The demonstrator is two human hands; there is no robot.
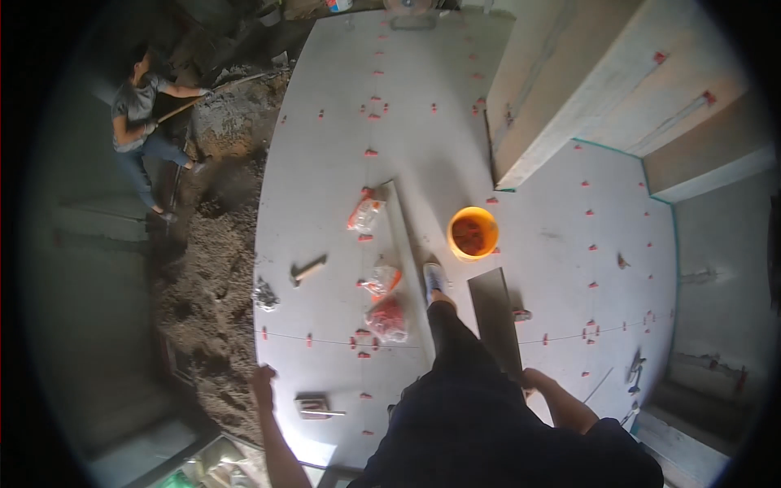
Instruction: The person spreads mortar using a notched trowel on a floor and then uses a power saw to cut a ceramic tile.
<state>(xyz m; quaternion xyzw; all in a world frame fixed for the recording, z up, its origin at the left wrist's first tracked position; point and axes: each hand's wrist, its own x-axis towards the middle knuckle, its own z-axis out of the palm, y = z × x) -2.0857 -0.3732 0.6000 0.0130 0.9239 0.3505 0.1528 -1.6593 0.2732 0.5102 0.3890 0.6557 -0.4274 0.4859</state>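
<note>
My right hand (pixel 534 381) grips the lower end of a long, dark grey board (pixel 495 313), slanted beside my leg. My left hand (pixel 263 382) hangs at the lower left with fingers curled and nothing visible in them; below and right of it lies a flat trowel (pixel 311 404). My shoe (pixel 433 279) is on the pale tiled floor (pixel 561 244), beside a long narrow strip (pixel 399 236). Bags of clips (pixel 386 320) lie left of it, with a hammer (pixel 309 271) farther left. A yellow bucket (pixel 473 233) with reddish contents stands ahead.
A co-worker (pixel 142 130) holds a long-handled tool at the upper left, on rough mortar (pixel 207 285) bordering the tiles. Red clips (pixel 371 153) dot the joints. Concrete columns (pixel 553 98) stand upper right; a wall (pixel 716 268) runs along the right, with loose tools (pixel 634 374) near it.
</note>
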